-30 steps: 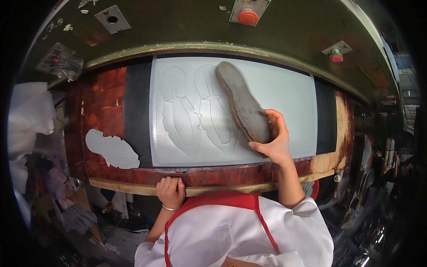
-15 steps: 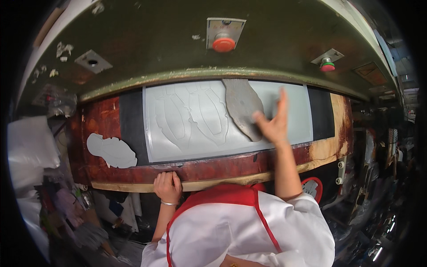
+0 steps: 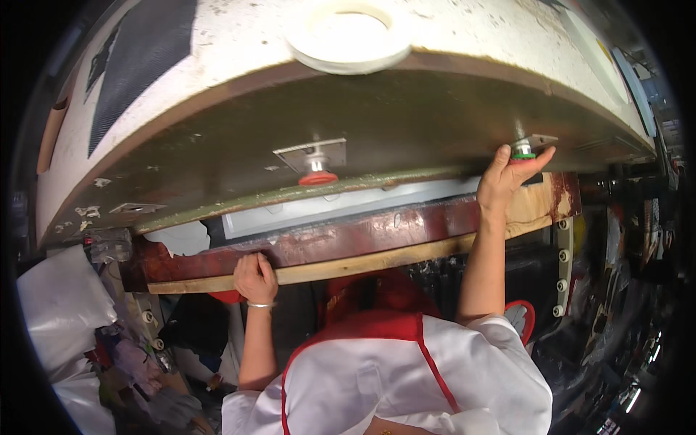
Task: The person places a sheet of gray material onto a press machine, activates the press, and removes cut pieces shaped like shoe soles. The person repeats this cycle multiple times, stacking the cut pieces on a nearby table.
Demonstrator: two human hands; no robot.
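Head view: left hand curled on rail, right hand spread at green-ringed button, sheet mostly behind machine front.

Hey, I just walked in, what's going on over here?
A person is at a dark green panel. Their right hand is at a green-ringed button; whether it is pressing can't be told. Their left hand, fingers curled, rests on the wooden strip edging the red-brown table. A pale grey sheet lies on the table, mostly hidden by the panel, with a grey cut-out piece to its left.
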